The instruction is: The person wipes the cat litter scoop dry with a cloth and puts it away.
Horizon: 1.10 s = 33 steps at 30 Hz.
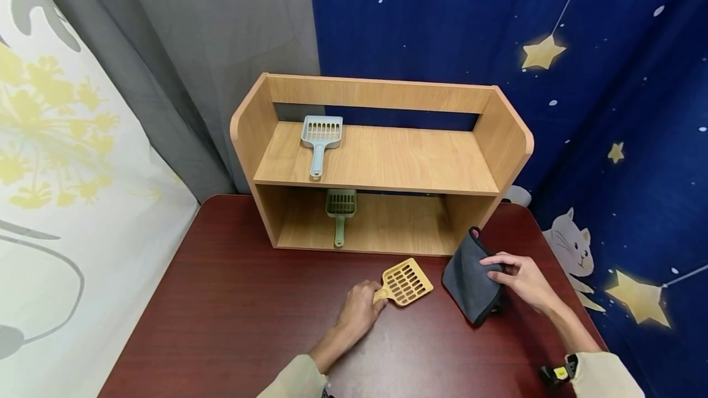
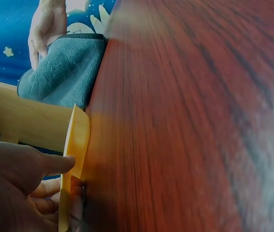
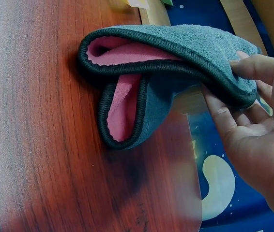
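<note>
My left hand grips the handle of a yellow litter scoop just over the table, its slotted head pointing right. In the left wrist view the scoop is seen edge-on, with the thumb against it. To the right, my right hand pinches a folded grey cloth by its upper right side. The right wrist view shows the cloth doubled over, pink inside with black stitched edging, and the thumb on top with fingers below. The cloth stands tilted near the shelf's right front corner.
A two-tier wooden shelf stands at the back of the dark red table. A light blue litter scoop lies on its upper tier at left; a green litter scoop is on the lower tier. Curtains hang behind.
</note>
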Each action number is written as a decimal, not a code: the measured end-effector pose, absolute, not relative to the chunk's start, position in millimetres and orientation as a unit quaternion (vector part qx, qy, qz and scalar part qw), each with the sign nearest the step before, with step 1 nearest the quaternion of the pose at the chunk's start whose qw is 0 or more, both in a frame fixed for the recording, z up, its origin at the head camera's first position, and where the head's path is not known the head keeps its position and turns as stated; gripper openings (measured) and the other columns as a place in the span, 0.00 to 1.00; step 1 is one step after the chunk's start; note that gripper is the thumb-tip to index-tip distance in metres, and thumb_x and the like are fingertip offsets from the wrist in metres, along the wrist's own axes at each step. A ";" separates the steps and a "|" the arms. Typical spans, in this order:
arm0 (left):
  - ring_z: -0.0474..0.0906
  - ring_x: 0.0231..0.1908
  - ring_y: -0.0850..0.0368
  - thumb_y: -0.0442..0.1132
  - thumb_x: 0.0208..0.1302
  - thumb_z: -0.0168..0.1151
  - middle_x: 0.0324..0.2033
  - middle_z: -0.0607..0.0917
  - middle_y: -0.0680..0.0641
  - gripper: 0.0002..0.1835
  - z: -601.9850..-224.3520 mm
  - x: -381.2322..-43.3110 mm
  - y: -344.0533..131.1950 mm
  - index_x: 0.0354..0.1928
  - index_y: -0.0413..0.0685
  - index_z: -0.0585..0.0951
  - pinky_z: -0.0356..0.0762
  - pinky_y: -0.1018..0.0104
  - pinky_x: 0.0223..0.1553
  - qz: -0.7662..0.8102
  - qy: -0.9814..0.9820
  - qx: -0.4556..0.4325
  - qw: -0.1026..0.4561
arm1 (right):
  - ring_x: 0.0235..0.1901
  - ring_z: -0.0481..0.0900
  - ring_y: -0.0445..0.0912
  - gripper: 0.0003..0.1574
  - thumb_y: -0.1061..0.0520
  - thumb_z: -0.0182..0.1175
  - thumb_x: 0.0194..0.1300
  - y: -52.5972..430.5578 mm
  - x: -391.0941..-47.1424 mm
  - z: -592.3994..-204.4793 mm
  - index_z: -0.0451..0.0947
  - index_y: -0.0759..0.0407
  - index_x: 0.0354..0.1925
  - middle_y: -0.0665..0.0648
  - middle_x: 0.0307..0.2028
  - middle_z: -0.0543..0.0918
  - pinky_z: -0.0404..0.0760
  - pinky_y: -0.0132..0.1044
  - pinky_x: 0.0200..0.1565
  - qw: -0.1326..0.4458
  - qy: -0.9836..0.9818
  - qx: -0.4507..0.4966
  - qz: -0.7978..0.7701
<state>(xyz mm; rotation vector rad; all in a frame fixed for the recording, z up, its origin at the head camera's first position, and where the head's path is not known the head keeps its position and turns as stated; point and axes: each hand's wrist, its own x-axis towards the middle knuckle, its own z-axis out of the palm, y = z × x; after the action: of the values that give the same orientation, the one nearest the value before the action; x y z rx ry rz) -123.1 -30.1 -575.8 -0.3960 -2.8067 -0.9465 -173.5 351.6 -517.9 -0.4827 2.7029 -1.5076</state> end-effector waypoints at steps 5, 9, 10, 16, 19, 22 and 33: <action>0.76 0.28 0.62 0.34 0.63 0.77 0.34 0.88 0.46 0.11 -573.4 -125.3 -37.3 0.44 0.37 0.88 0.75 0.70 0.27 -0.336 -0.930 -0.133 0.063 | 0.47 0.80 0.34 0.13 0.64 0.70 0.69 349.7 -171.9 -518.6 0.88 0.63 0.52 0.58 0.49 0.88 0.79 0.25 0.45 -0.004 0.858 -0.146 -0.492; 0.76 0.28 0.62 0.35 0.64 0.76 0.34 0.88 0.45 0.12 -569.7 -126.4 -43.6 0.46 0.37 0.87 0.75 0.71 0.26 -0.337 -0.930 -0.135 0.052 | 0.35 0.77 0.36 0.15 0.62 0.72 0.68 347.9 -170.2 -518.2 0.88 0.63 0.52 0.54 0.46 0.88 0.76 0.29 0.35 0.000 0.856 -0.132 -0.500; 0.76 0.28 0.62 0.36 0.65 0.75 0.34 0.88 0.46 0.12 -568.4 -126.7 -45.3 0.47 0.38 0.87 0.75 0.70 0.26 -0.335 -0.931 -0.138 0.051 | 0.33 0.75 0.37 0.15 0.62 0.73 0.67 347.2 -169.7 -517.8 0.88 0.63 0.52 0.53 0.46 0.88 0.74 0.31 0.33 -0.001 0.856 -0.130 -0.500; 0.78 0.29 0.62 0.38 0.65 0.76 0.35 0.88 0.49 0.12 -558.9 -129.0 -55.4 0.47 0.41 0.88 0.77 0.66 0.28 -0.316 -0.933 -0.163 0.050 | 0.32 0.73 0.38 0.14 0.62 0.75 0.65 341.5 -167.2 -512.3 0.89 0.60 0.50 0.54 0.44 0.90 0.74 0.31 0.34 -0.035 0.866 -0.129 -0.482; 0.80 0.30 0.61 0.38 0.66 0.75 0.36 0.89 0.48 0.12 -555.1 -130.0 -59.4 0.48 0.41 0.88 0.79 0.64 0.29 -0.314 -0.933 -0.172 0.042 | 0.31 0.73 0.39 0.14 0.63 0.75 0.64 339.1 -165.7 -508.8 0.89 0.60 0.49 0.54 0.43 0.91 0.73 0.32 0.33 -0.047 0.865 -0.131 -0.482; 0.82 0.31 0.60 0.37 0.66 0.75 0.36 0.90 0.48 0.12 -551.6 -131.3 -61.9 0.48 0.41 0.88 0.80 0.64 0.31 -0.317 -0.931 -0.179 0.036 | 0.28 0.69 0.39 0.15 0.64 0.75 0.64 337.7 -164.9 -506.3 0.89 0.61 0.50 0.50 0.38 0.89 0.70 0.34 0.29 -0.047 0.864 -0.133 -0.484; 0.83 0.33 0.59 0.36 0.65 0.76 0.40 0.91 0.45 0.11 -534.2 -136.4 -68.8 0.48 0.42 0.88 0.81 0.63 0.31 -0.297 -0.931 -0.208 0.043 | 0.20 0.59 0.39 0.16 0.66 0.74 0.64 328.6 -165.1 -493.8 0.88 0.60 0.51 0.48 0.34 0.83 0.64 0.38 0.22 -0.059 0.866 -0.135 -0.477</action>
<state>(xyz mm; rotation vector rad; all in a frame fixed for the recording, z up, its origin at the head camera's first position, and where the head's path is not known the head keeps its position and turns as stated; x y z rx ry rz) -136.4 -68.8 -534.2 -0.6365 -2.8481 -0.9078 -165.1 328.6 -493.8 -0.4413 2.8287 -1.5570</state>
